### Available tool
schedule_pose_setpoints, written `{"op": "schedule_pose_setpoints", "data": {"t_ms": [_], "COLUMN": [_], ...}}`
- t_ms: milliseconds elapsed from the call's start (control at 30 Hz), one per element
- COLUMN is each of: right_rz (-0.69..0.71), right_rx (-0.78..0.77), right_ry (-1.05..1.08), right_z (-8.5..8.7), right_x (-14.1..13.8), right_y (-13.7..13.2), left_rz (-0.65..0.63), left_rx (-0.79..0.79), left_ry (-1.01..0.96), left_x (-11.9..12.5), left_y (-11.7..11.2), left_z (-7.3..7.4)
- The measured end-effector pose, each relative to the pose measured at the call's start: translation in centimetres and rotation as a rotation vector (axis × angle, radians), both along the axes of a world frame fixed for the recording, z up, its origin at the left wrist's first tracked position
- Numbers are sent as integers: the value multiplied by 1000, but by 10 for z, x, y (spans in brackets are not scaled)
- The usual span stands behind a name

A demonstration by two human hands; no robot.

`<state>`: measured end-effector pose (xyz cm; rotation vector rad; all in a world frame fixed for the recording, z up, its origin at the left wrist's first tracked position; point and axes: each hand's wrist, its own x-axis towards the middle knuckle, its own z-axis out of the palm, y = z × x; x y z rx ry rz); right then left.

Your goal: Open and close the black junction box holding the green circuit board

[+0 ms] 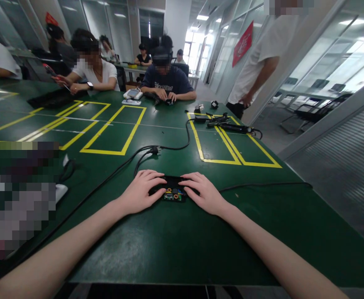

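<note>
In the middle of the green table (219, 253) lies an opened black power adapter (173, 182). Its circuit board (172, 197) is exposed on the near side, with copper coils and other small parts. My left hand (144, 189) grips the left end, thumb near the board and fingers over the black casing. From the other side my right hand (204, 192) holds the right end the same way. Both hands partly hide the adapter. A black cord (265, 185) emerges beyond my right hand, and another cord with a plug (155, 150) lies behind my left hand.
Yellow tape rectangles (125, 152) mark the table. Tools and black cables (231, 126) lie at the far right, beside small white and black pieces. Across the table a person (169, 81) works with a dark tool. Another person (264, 62) stands at right. A blurred-out area covers the left.
</note>
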<state>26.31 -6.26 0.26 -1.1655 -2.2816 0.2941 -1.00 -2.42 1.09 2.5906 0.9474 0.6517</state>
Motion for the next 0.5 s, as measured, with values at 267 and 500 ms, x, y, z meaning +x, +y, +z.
{"op": "schedule_pose_setpoints", "data": {"t_ms": [267, 500], "right_rz": [-5, -35], "right_rx": [-20, -160], "right_ry": [229, 442], "right_z": [-2, -2], "right_x": [1, -7], "right_y": [1, -2], "left_rz": [-27, -32], "left_rx": [6, 3], "left_ry": [-58, -95], "left_x": [2, 1], "left_y": [-3, -4], "left_z": [0, -3]}}
